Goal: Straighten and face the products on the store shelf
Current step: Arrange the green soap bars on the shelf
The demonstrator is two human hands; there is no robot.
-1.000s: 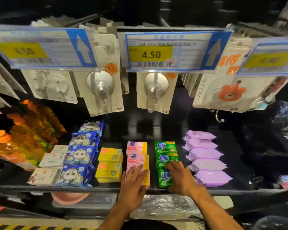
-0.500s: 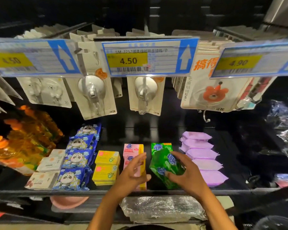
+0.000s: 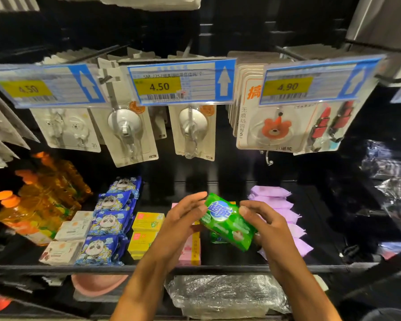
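- The green soap pack (image 3: 227, 224) is held tilted above the shelf (image 3: 229, 267), over its own row, between the pink boxes (image 3: 191, 251) and the purple packs (image 3: 289, 218).
- Its right end is gripped by the right hand (image 3: 270, 230), with the thumb laid on top and the fingers curled underneath.
- Its left end is touched by the left hand (image 3: 178, 224), whose fingers are nearly straight and loosely spread.
- Another green pack (image 3: 215, 239) is seen lying on the shelf beneath the held one.
- Yellow boxes (image 3: 146, 232) and blue panda packs (image 3: 109, 218) are lined up left of the pink boxes.
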